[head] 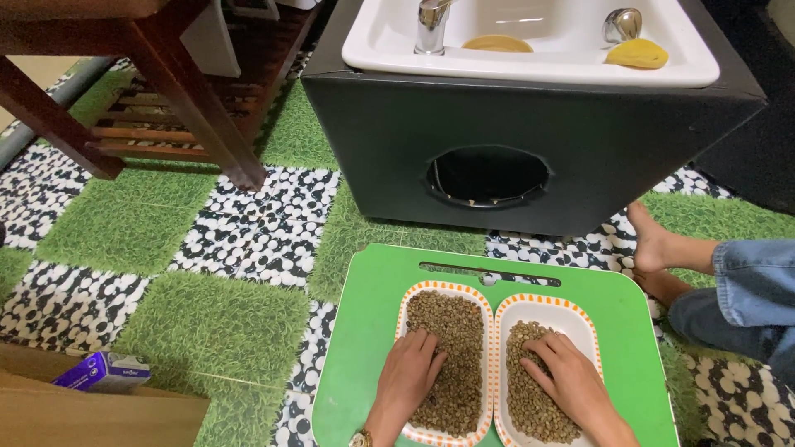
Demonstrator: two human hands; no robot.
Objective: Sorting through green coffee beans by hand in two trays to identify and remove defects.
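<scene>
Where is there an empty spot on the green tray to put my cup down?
The flat green plastic tray is bare along its left strip, beside the left orange-rimmed white dish, and along its right strip past the right dish. The middle is crowded: both bean-filled dishes touch, with the left hand and right hand in them.

Small purple-blue carton (pixel 103 372) — lower left

Floor (pixel 215 331): checkered mats, green turf squares alternating with black-and-white pebble squares. Black cabinet (pixel 414 124) with a round hole in its front carries a white basin (pixel 530 66) and chrome tap (pixel 431 25). Dark wooden furniture legs (pixel 190 99) upper left; cardboard box (pixel 91 414) lower left.
</scene>
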